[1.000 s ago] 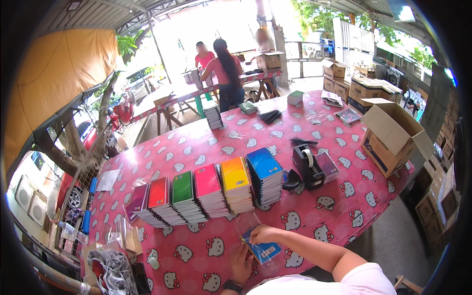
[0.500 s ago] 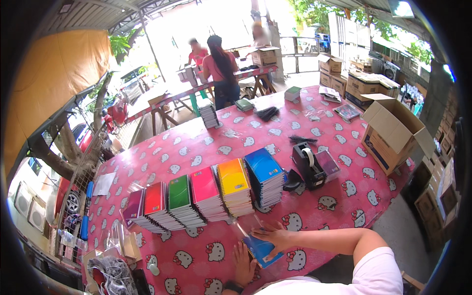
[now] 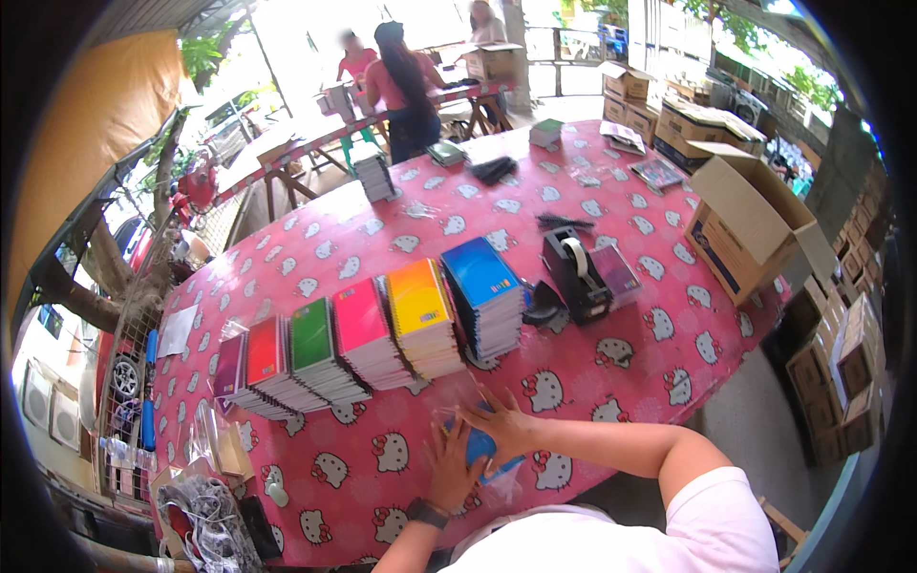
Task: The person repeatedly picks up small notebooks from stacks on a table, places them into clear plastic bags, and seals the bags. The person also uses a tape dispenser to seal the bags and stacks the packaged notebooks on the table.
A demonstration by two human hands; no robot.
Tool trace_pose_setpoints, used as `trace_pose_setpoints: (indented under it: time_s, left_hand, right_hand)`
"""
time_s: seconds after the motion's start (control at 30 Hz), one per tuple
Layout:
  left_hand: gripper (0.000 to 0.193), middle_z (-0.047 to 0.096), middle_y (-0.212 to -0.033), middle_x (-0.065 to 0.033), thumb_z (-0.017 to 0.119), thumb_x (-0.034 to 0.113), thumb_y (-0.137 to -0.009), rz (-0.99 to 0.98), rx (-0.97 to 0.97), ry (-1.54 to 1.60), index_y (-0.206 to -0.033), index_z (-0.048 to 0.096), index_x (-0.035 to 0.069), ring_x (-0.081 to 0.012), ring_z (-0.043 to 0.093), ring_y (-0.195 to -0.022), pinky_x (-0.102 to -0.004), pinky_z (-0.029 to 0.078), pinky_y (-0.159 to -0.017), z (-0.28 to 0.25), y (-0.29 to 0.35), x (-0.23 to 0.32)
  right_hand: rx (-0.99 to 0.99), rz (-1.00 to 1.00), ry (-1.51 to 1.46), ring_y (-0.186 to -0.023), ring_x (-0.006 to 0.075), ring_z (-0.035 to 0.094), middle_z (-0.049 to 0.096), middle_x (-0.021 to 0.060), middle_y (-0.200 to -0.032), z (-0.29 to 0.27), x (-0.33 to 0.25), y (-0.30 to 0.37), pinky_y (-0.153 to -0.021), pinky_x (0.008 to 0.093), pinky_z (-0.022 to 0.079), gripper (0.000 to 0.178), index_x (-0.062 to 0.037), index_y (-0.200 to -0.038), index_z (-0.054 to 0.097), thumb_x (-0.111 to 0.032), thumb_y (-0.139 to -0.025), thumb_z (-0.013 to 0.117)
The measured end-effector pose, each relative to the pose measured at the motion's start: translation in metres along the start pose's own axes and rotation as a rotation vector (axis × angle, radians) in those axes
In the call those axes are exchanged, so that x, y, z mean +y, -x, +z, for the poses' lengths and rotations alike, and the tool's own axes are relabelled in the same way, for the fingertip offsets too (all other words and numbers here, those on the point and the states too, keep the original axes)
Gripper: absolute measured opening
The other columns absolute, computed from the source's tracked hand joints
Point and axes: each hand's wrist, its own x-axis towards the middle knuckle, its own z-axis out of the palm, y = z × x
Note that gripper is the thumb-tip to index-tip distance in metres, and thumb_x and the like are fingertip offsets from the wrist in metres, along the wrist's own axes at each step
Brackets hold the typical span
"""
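Observation:
Near the table's front edge, a blue notebook lies in what looks like a clear plastic sleeve. My left hand rests on its left side, fingers stretched out and wrist wearing a dark band. From the right, my right hand lies across the notebook with spread fingers, covering much of it. Just beyond stands a row of spiral notebook stacks: purple, red, green, pink, yellow and blue.
Right of the stacks stand a black tape dispenser and an open cardboard box. A bundle of clear plastic sits at the near left corner. Smaller notebook piles lie farther back. Several people work at a table beyond.
My left hand has moved from the table beside the blue notebook onto it. The right hand remains on the notebook. The whole view has shifted slightly.

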Motion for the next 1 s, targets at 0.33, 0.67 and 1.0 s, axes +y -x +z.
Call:
trace_pose_setpoints:
  time_s: [0.33, 0.67, 1.0]
  left_hand:
    - [0.076, 0.024, -0.151, -0.0008, 0.068, 0.044, -0.073, -0.084, 0.013, -0.056, -0.139, 0.038, 0.019, -0.0400, 0.004, -0.140, -0.0690, 0.007, -0.103, -0.003, -0.004, 0.001]
    - [0.078, 0.023, -0.151, 0.0005, 0.068, 0.047, -0.073, -0.057, -0.027, -0.011, -0.139, 0.038, 0.019, -0.0390, 0.004, -0.140, -0.0678, 0.005, -0.104, -0.005, -0.013, 0.006]
    - [0.077, 0.025, -0.150, 0.0014, 0.069, 0.045, -0.073, -0.026, 0.027, 0.019, -0.139, 0.038, 0.020, -0.0412, 0.010, -0.138, -0.0686, 0.008, -0.104, 0.001, -0.011, 0.000]
  right_hand:
    - [0.367, -0.137, 0.094, -0.129, 0.0359, 0.036, 0.043, 0.0161, -0.135, -0.020, 0.025, 0.046, -0.099, 0.0611, 0.025, 0.065, -0.0116, -0.129, 0.048, -0.023, -0.069, 0.069]
    - [1.011, 0.784, -0.503, -0.088, 0.0230, 0.063, 0.068, 0.0065, -0.087, -0.116, 0.259, 0.072, -0.081, 0.0357, 0.045, 0.047, -0.0025, -0.121, 0.051, -0.022, -0.082, 0.067]
    - [1.014, 0.773, -1.230, -0.070, 0.0128, 0.063, 0.064, 0.0074, -0.080, -0.055, 0.212, 0.093, -0.056, 0.0208, 0.042, 0.039, 0.0003, -0.108, 0.051, -0.009, -0.077, 0.073]
